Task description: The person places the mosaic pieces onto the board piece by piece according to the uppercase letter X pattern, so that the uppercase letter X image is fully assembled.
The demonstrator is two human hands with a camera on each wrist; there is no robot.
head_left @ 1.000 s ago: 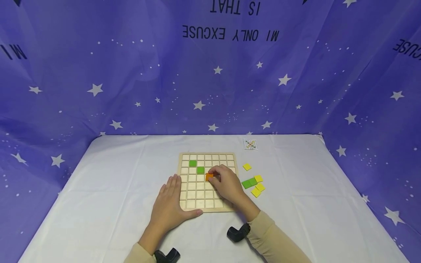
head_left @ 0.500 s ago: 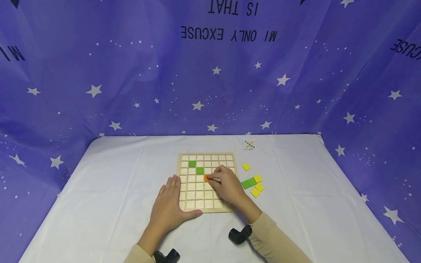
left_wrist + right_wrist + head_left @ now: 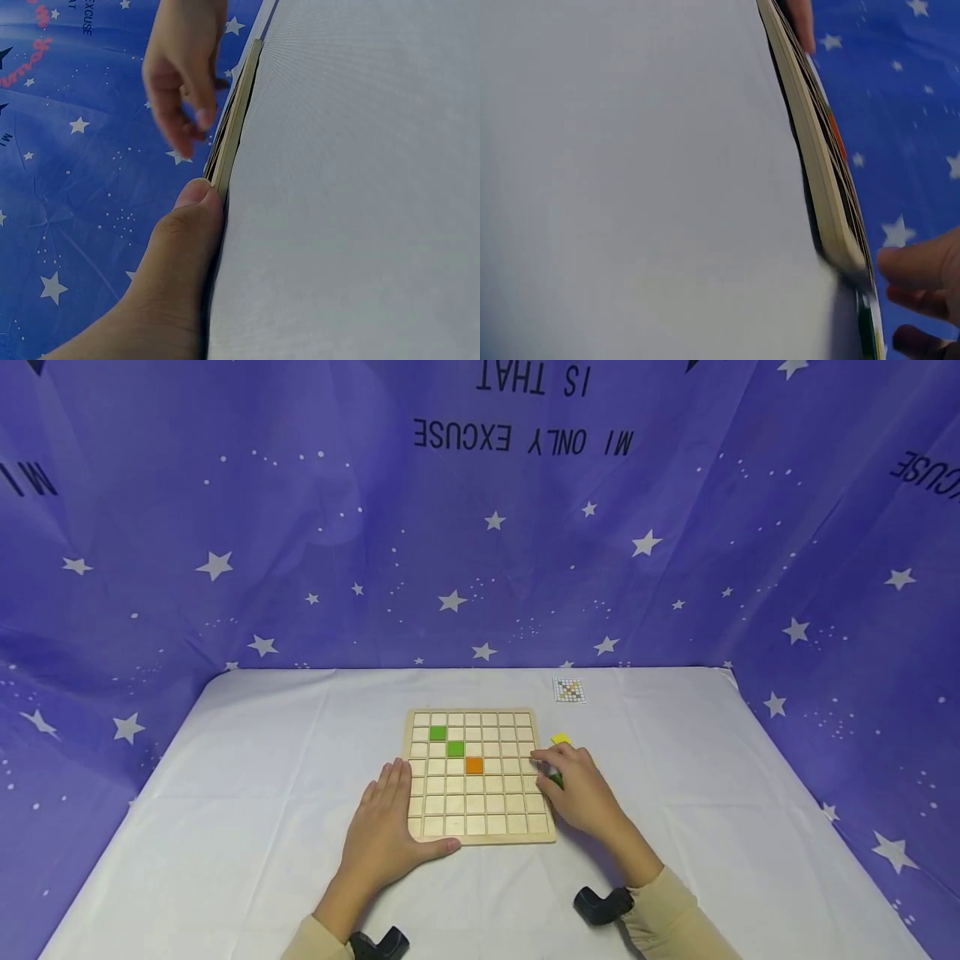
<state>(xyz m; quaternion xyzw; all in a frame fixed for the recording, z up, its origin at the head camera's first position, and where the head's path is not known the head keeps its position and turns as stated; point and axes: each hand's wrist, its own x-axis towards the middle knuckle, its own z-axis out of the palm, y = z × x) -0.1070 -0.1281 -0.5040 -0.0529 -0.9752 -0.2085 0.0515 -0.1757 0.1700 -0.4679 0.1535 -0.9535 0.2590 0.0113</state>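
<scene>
A square wooden grid board (image 3: 497, 804) lies flat on the white table. Two green tiles (image 3: 455, 749) and one orange tile (image 3: 474, 765) sit in its cells, running in a diagonal. My left hand (image 3: 386, 831) rests along the board's left side with straight fingers, its thumb (image 3: 187, 217) at the near edge. Over the right edge of the board hovers my right hand (image 3: 581, 793), fingers loosely bent and thumb apart, nothing seen between them. Beneath it a bit of a loose green tile (image 3: 556, 780) shows; other loose tiles there are hidden by the hand.
One yellow tile (image 3: 561, 739) lies just beyond the right hand. A small printed pattern card (image 3: 569, 690) is at the back right of the table. Behind the table hangs a blue curtain (image 3: 480, 527) with stars. Each wrist wears a black camera mount (image 3: 603, 906).
My right hand has let go of the orange tile, now flat in its cell, and moved right to the loose tiles, covering most of them. The left hand has stayed put.
</scene>
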